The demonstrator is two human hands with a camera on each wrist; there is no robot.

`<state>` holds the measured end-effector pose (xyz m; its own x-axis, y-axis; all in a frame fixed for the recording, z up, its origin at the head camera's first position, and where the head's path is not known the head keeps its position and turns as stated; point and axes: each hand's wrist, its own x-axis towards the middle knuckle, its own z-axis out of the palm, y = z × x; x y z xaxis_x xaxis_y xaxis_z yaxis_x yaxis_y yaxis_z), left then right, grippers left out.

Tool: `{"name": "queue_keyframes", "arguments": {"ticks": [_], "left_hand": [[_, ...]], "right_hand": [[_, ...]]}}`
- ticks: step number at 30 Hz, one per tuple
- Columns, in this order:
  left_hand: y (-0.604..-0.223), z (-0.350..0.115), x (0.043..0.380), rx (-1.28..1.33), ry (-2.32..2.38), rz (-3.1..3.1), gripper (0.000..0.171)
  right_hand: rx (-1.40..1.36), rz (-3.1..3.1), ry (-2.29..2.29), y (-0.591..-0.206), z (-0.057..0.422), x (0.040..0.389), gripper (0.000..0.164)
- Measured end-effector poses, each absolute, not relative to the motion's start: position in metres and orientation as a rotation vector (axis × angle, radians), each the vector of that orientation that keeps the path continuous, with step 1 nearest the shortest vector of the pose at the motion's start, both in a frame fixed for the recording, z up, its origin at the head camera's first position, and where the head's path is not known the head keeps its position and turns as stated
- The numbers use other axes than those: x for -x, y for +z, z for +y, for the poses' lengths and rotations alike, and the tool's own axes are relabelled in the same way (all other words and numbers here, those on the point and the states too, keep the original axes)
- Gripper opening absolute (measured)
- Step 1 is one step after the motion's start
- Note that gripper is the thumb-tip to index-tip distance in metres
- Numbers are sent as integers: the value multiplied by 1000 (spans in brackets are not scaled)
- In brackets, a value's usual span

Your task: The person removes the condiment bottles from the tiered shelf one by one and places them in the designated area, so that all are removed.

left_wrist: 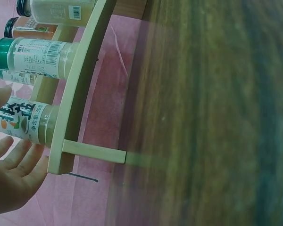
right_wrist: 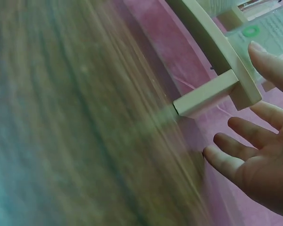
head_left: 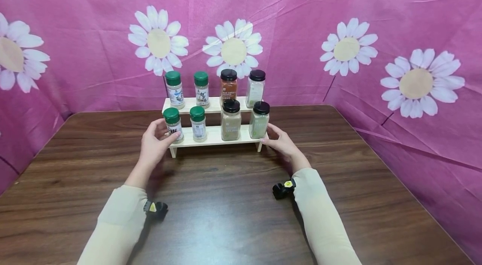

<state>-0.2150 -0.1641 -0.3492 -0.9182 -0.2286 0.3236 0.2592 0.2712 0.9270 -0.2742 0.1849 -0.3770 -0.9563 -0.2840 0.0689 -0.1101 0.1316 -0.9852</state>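
A two-tier pale wooden rack (head_left: 214, 143) stands on the table with spice jars on both tiers. At its left end my left hand (head_left: 153, 141) holds the green-capped spice jar (head_left: 173, 125) on the lower tier, thumb across the front and fingers on the far side. In the left wrist view, my left hand's fingers (left_wrist: 20, 162) lie along that jar (left_wrist: 23, 120). My right hand (head_left: 280, 143) is at the other end, beside a black-capped jar (head_left: 259, 121). Its thumb (right_wrist: 271, 68) overlaps that jar, and its other fingers extend past the rack's end, fairly straight.
Another green-capped jar (head_left: 198, 125) and a black-capped jar (head_left: 231, 121) stand between the end jars. Two green-capped jars, a red-filled jar (head_left: 228, 87) and a pale jar (head_left: 255, 89) occupy the upper tier. Behind the wooden table (head_left: 226, 206) hangs a pink flowered cloth (head_left: 286, 18).
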Motion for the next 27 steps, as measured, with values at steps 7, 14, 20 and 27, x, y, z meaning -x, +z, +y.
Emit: {"name": "queue_keyframes", "arguments": {"ticks": [7,14,20,27], "left_hand": [[-349,-160,217,-18,-1707,-2136,46],[-350,-159,220,-47,-1725,-2106,44],[-352,-158,220,-60,-1727,-2110,43],[-352,-158,223,-47,-1715,-2112,42]], "right_hand": [[260,1977,-2142,-380,180,272,62],[209,1840,-2214,-383,181,273,64],[260,1713,-2238,-388,185,274,66],[304,1664,-2258,-390,186,275,64]]}}
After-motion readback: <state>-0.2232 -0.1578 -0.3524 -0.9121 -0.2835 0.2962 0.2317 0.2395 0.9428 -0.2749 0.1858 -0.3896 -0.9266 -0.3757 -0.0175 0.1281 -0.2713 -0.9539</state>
